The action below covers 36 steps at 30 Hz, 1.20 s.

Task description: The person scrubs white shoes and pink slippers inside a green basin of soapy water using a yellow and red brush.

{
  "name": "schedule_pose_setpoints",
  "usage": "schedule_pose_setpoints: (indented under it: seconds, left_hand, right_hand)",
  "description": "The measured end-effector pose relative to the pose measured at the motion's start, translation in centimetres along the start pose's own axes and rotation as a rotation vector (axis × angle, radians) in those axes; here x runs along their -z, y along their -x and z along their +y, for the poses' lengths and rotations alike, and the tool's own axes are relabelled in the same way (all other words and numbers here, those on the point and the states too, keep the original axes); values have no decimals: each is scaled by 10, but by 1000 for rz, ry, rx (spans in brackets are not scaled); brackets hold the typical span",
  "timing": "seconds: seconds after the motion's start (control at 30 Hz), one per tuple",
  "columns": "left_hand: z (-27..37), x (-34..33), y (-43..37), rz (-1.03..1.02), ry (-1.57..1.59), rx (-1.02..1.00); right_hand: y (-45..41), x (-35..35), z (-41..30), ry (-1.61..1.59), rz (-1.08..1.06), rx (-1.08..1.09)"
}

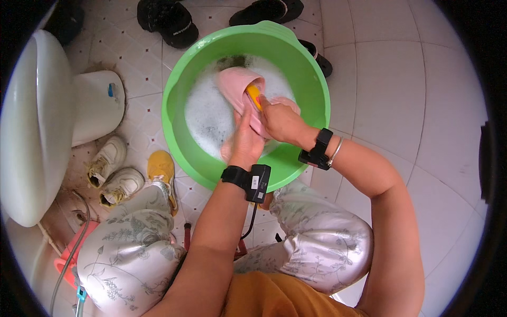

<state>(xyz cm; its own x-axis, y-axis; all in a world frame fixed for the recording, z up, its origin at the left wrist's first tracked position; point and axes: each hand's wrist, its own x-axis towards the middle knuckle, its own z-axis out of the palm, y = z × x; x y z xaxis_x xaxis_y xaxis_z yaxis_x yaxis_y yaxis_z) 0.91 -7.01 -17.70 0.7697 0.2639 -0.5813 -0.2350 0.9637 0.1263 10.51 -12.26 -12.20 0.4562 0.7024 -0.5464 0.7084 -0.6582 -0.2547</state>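
My left hand (248, 136) holds a pink slipper (237, 81) by its sole, over soapy water in a green plastic basin (178, 146). In my right hand (281, 119) is a yellow-handled tool (253, 94), probably a brush, with its far end inside the slipper's opening; its bristles are hidden. Another pink item (288, 104), seemingly a second slipper, lies partly in the foam (206, 107) behind my right hand. Something dark shows in the water at the basin's far side.
A white pedestal washbasin (43, 130) stands at the left, with a pair of white shoes (113, 158) by its foot. A black cap (180, 29) and black slippers (261, 12) lie beyond the basin. A tiled wall (388, 79) rises at the right. A red bucket (71, 253) and hose are at lower left.
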Motion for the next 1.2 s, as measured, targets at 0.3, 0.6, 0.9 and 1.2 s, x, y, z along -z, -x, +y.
schedule_pose_setpoints:
  seconds: [0.3, 0.6, 0.9, 1.2]
  left_hand:
    - [19, 18, -1, 216, 32, 122]
    - [2, 30, -19, 156, 9, 82]
    - [11, -12, -4, 250, 59, 144]
    - [22, -3, -10, 295, 73, 151]
  right_hand:
    - [44, 34, -26, 188, -224, 140]
    - [-23, 13, -6, 201, -113, 130]
    - [21, 24, -33, 67, -105, 74]
    - [61, 43, -34, 76, -195, 65]
